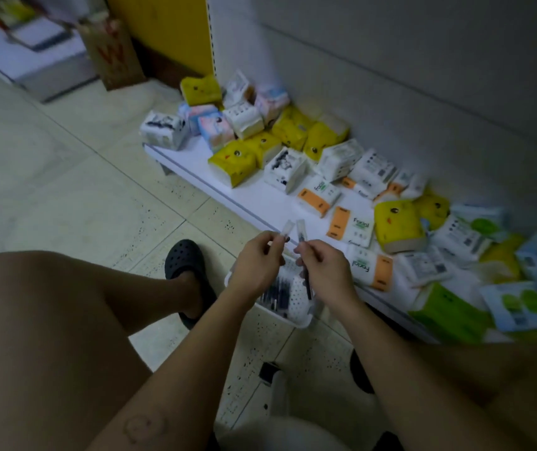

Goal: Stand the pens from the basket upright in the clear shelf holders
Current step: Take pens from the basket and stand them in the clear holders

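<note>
**A pen in each hand over the basket (296, 320)**

The only print that can be read is "Facial", in green on the white-and-orange tissue packs (355, 227) lying on the low white shelf (260, 196). The pack nearest the hands reads upside down. The yellow packs (233, 161) show a small cartoon face. Print on the other packs is too blurred to read, as are the red marks on the brown bag (112, 53).

The left hand (254, 265) pinches a pen (286, 229) between thumb and fingertips, clear cap pointing up. The right hand (325, 268) has its fingers curled round a second pen (301, 231), clear cap up and dark barrel hanging below the hand. The two caps stand close, side by side.

Both hands are above the white perforated basket, which sits on the tiled floor just beside the shelf edge. More dark pens (273, 291) lie inside it. A black clog (185, 258) is to its left.
</note>
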`<state>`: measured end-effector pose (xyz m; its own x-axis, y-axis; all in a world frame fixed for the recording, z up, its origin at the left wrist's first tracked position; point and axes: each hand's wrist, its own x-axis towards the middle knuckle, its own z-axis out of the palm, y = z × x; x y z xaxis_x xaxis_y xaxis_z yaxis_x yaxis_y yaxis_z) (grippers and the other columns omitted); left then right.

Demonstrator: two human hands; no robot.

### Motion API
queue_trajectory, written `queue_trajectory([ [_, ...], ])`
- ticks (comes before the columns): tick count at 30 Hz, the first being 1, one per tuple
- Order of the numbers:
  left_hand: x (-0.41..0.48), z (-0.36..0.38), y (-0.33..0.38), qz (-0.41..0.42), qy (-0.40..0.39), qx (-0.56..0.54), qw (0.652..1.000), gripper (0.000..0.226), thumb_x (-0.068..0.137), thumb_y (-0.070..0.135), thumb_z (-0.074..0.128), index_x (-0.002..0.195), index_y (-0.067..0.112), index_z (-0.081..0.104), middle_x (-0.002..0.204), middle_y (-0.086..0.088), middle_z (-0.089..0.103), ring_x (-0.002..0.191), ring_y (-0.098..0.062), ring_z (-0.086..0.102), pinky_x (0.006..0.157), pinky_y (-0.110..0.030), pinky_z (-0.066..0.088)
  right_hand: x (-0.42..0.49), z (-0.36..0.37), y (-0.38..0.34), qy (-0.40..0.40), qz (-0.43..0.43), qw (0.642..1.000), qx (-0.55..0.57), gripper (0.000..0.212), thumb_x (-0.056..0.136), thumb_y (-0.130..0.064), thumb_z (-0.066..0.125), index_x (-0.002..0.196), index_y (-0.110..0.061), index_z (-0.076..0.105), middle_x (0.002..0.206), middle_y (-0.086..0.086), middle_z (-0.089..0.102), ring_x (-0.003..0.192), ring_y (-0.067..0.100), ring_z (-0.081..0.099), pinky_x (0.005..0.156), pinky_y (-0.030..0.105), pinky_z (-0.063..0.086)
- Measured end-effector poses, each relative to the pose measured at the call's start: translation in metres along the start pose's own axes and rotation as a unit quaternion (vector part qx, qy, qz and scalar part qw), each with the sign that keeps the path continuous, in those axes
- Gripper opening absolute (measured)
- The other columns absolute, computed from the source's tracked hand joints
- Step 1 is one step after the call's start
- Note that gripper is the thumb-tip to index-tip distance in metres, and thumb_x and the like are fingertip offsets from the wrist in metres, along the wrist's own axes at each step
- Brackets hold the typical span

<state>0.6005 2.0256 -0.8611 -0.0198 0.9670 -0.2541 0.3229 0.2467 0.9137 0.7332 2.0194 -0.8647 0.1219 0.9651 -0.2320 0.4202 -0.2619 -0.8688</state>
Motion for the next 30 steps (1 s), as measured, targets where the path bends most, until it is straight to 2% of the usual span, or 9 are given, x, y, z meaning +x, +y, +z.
queue_trajectory([
  [4,-0.019,0.003,0.027,0.022,0.008,-0.034,0.999,0.022,0.099,0.031,0.049,0.101,0.015,0.065,0.075,-0.001,0.064,0.057,-0.014,0.056,0.056,-0.029,0.049,-0.016,-0.021,-0.017,0.027,-0.04,0.998,0.026,0.02,0.097,-0.032,0.056,0.083,-0.019,0.065,0.071,-0.001,0.066,0.061,0.015,0.062,0.068,0.046,0.055],
  [8,-0.026,0.002,0.048,0.021,0.023,-0.079,0.996,0.008,0.092,0.018,0.062,0.089,0.014,0.069,0.075,0.0,0.065,0.072,-0.018,0.063,0.071,-0.04,0.057,-0.028,-0.038,-0.03,0.043,-0.071,0.995,0.063,0.002,0.092,-0.029,0.064,0.094,-0.029,0.066,0.071,-0.005,0.066,0.069,0.009,0.065,0.074,0.041,0.056],
  [10,-0.029,0.001,0.064,0.034,0.027,-0.096,0.994,0.007,0.089,0.015,0.066,0.085,0.02,0.07,0.075,0.002,0.066,0.073,-0.017,0.063,0.076,-0.044,0.058,-0.035,-0.051,-0.04,0.065,-0.086,0.991,0.083,0.009,0.092,-0.026,0.065,0.086,-0.033,0.064,0.071,-0.007,0.065,0.068,0.009,0.064,0.072,0.039,0.054],
  [12,-0.031,0.0,0.082,0.06,0.024,-0.101,0.993,0.004,0.087,0.016,0.068,0.087,0.019,0.07,0.075,0.003,0.067,0.072,-0.014,0.062,0.075,-0.041,0.058,-0.04,-0.065,-0.049,0.086,-0.097,0.987,0.096,0.01,0.091,-0.024,0.066,0.082,-0.028,0.065,0.069,-0.006,0.063,0.066,0.011,0.06,0.068,0.036,0.049],
  [14,-0.034,0.002,0.102,0.093,0.016,-0.098,0.991,0.003,0.087,0.018,0.07,0.088,0.02,0.069,0.075,0.004,0.067,0.069,-0.006,0.061,0.068,-0.027,0.052,-0.042,-0.08,-0.059,0.111,-0.103,0.983,0.107,0.007,0.089,-0.023,0.069,0.083,-0.021,0.066,0.073,-0.005,0.065,0.07,0.013,0.062,0.068,0.034,0.05],
  [17,-0.037,0.007,0.135,0.141,0.001,-0.088,0.986,0.009,0.086,0.017,0.07,0.086,0.026,0.067,0.077,0.006,0.068,0.07,-0.004,0.062,0.069,-0.026,0.05,-0.044,-0.107,-0.078,0.153,-0.125,0.974,0.11,0.011,0.084,-0.023,0.075,0.08,-0.023,0.064,0.075,-0.008,0.066,0.069,0.0,0.062,0.066,0.025,0.052],
  [22,-0.045,0.014,0.194,0.222,-0.059,-0.075,0.97,0.013,0.087,0.016,0.07,0.099,0.02,0.069,0.083,0.001,0.071,0.081,-0.014,0.068,0.078,-0.04,0.057,-0.055,-0.156,-0.115,0.181,-0.19,0.954,0.142,0.018,0.084,-0.016,0.074,0.079,-0.028,0.061,0.073,-0.007,0.066,0.064,-0.003,0.062,0.059,0.017,0.05],
  [25,-0.05,0.016,0.23,0.284,-0.084,-0.071,0.952,0.022,0.089,0.014,0.066,0.108,0.025,0.066,0.088,-0.004,0.069,0.085,-0.02,0.068,0.081,-0.046,0.057,-0.064,-0.183,-0.136,0.21,-0.245,0.937,0.134,0.022,0.085,-0.014,0.071,0.081,-0.031,0.058,0.073,-0.007,0.063,0.063,-0.003,0.059,0.059,0.015,0.047],
  [30,-0.064,0.021,0.289,0.391,-0.123,-0.028,0.912,0.044,0.093,0.013,0.061,0.127,0.04,0.051,0.09,-0.002,0.064,0.08,-0.008,0.064,0.074,-0.028,0.053,-0.08,-0.225,-0.165,0.235,-0.292,0.923,0.082,0.02,0.086,-0.022,0.071,0.087,-0.033,0.054,0.081,-0.004,0.059,0.076,0.012,0.056,0.069,0.026,0.048],
])
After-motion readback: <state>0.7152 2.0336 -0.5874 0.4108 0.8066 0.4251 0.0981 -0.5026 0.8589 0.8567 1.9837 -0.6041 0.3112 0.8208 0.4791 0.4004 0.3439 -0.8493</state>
